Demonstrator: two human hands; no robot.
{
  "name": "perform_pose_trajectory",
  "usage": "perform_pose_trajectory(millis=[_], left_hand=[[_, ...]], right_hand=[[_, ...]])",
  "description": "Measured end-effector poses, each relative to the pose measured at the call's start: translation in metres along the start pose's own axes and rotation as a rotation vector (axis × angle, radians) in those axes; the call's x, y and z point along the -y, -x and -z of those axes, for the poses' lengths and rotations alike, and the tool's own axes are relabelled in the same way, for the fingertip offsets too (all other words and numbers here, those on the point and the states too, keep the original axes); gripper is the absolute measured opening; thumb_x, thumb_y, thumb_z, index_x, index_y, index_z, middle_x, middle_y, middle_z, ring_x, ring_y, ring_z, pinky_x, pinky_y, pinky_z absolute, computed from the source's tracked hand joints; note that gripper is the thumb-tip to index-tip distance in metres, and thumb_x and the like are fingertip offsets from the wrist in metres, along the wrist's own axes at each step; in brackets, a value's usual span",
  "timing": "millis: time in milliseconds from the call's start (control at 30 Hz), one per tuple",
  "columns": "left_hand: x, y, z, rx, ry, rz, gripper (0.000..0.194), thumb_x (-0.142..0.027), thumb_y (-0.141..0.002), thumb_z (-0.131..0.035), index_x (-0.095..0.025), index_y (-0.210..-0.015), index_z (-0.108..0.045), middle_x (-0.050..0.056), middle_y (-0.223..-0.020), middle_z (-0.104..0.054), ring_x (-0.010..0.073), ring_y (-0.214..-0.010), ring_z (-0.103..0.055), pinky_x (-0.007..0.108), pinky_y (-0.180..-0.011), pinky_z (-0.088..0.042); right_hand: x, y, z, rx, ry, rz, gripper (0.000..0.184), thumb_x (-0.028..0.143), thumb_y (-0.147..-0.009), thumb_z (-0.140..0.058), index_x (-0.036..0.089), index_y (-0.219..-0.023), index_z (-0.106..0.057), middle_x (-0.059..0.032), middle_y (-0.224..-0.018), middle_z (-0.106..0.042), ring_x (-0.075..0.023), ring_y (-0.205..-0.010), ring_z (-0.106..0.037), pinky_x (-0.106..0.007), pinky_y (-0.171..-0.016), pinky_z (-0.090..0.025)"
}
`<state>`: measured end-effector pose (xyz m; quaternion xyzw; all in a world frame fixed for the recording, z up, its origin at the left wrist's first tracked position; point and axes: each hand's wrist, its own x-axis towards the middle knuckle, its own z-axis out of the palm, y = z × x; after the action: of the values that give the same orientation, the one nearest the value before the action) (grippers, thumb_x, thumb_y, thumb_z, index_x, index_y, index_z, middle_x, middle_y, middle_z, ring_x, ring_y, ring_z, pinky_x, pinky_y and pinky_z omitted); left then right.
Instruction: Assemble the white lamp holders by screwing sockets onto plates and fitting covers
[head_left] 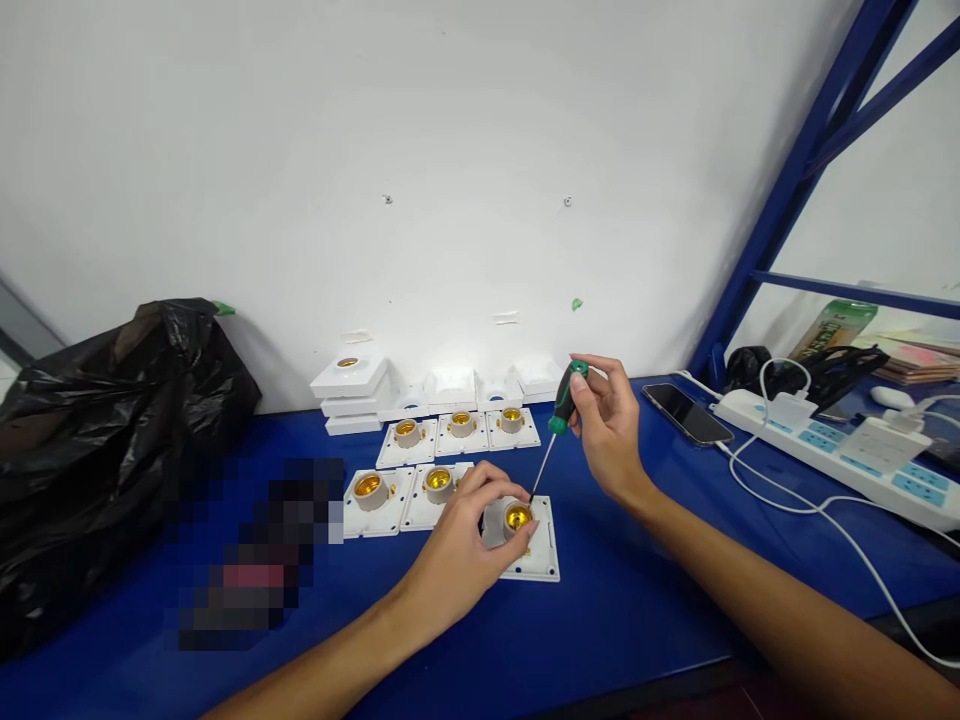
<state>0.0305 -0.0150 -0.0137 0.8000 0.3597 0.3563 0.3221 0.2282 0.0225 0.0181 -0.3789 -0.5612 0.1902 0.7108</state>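
My right hand (606, 425) grips a screwdriver (564, 405) by its green and black handle. The shaft slants down to the left, and its tip meets the edge of a round lamp socket with a brass-coloured inside (517, 517). That socket sits on a square white plate (541, 565) on the blue table. Thumb and fingers of my left hand (472, 525) close around the socket from the left. Just left of it lie two more plates with lamp sockets (371, 490), one partly behind my left hand. Behind these is a row of three similar plates with sockets (461, 432).
White covers (349, 385) are stacked against the wall, with more covers (451, 384) beside them. A black plastic bag (127, 430) fills the left side. On the right are a phone (688, 413), a power strip (825, 440) with white cables, and a blue metal frame (772, 220). One patch at left is pixelated.
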Motion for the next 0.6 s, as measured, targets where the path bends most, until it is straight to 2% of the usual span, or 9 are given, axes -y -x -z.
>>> perform_pose_trajectory(millis=[200, 367, 600], left_hand=[[-0.0008, -0.0009, 0.0002, -0.052, 0.04, -0.019, 0.007, -0.023, -0.09, -0.068, -0.023, -0.094, -0.074, 0.003, -0.1, -0.062, 0.0203, -0.097, -0.062, 0.037, -0.092, -0.048], [-0.0027, -0.0015, 0.0028, -0.084, 0.043, -0.022, 0.01, -0.021, -0.092, -0.065, -0.023, -0.091, -0.075, 0.003, -0.095, -0.061, 0.02, -0.093, -0.062, 0.037, -0.09, -0.048], [-0.0031, -0.0018, 0.0048, -0.105, 0.079, 0.004, 0.007, -0.021, -0.09, -0.068, -0.023, -0.089, -0.074, 0.002, -0.092, -0.061, 0.0192, -0.089, -0.062, 0.036, -0.087, -0.049]], right_hand=[[0.002, 0.0, -0.0008, -0.004, -0.01, 0.005, 0.025, 0.041, -0.098, -0.06, 0.025, -0.117, -0.058, 0.0045, -0.072, -0.053, -0.0089, -0.052, -0.047, -0.023, -0.043, -0.04], [0.0016, 0.0003, -0.002, -0.011, -0.026, -0.01, 0.026, 0.042, -0.099, -0.059, 0.025, -0.117, -0.057, 0.0048, -0.072, -0.052, -0.0087, -0.052, -0.047, -0.022, -0.043, -0.041], [0.0021, 0.0009, -0.0017, -0.016, -0.013, -0.001, 0.026, 0.042, -0.099, -0.059, 0.025, -0.118, -0.057, 0.0046, -0.074, -0.053, -0.0085, -0.052, -0.047, -0.022, -0.044, -0.042]])
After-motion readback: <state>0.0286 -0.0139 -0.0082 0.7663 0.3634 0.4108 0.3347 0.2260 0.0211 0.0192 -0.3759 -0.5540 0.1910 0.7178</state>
